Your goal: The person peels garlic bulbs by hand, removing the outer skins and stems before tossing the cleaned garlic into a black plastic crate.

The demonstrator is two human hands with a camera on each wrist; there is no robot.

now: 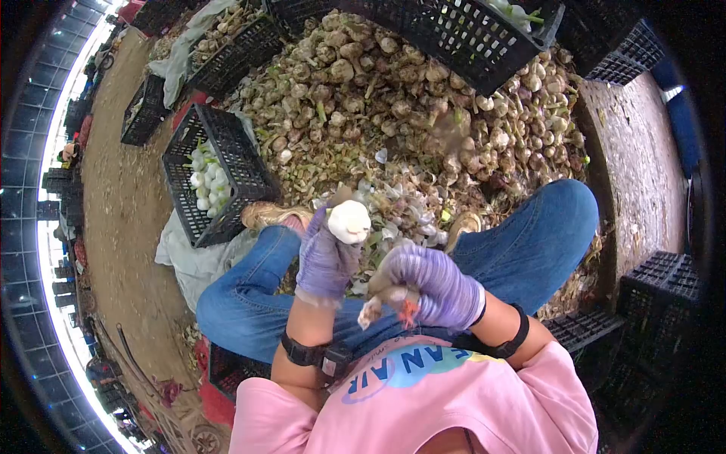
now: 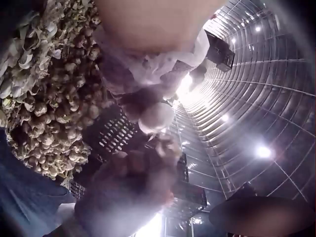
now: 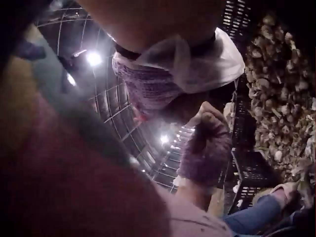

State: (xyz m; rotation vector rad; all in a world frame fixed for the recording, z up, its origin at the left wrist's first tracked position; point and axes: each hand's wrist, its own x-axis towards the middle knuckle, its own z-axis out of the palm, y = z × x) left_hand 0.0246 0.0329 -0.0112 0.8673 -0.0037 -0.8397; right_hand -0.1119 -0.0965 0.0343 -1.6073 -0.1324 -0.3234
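My left hand (image 1: pixel 327 261), in a purple knit glove, holds up a peeled white garlic bulb (image 1: pixel 349 222). In the left wrist view the bulb (image 2: pixel 156 118) shows pale between the two hands. Just to the right and lower, my gloved right hand (image 1: pixel 431 284) is curled in front of the lap, blurred by motion. A whitish-brown scrap of garlic skin (image 1: pixel 370 312) hangs at its fingers, and a small red bit shows by them; I cannot tell what that bit is. Loose garlic skins (image 1: pixel 401 198) lie on the ground beyond the hands.
A large heap of unpeeled garlic (image 1: pixel 355 68) spreads ahead. At the left, a black crate (image 1: pixel 246 163) contains white garlic bulbs (image 1: pixel 209 181) with green stems. Another black crate (image 1: pixel 469 45) sits at the far side of the heap. Stacked crates (image 1: pixel 658 303) stand at the right.
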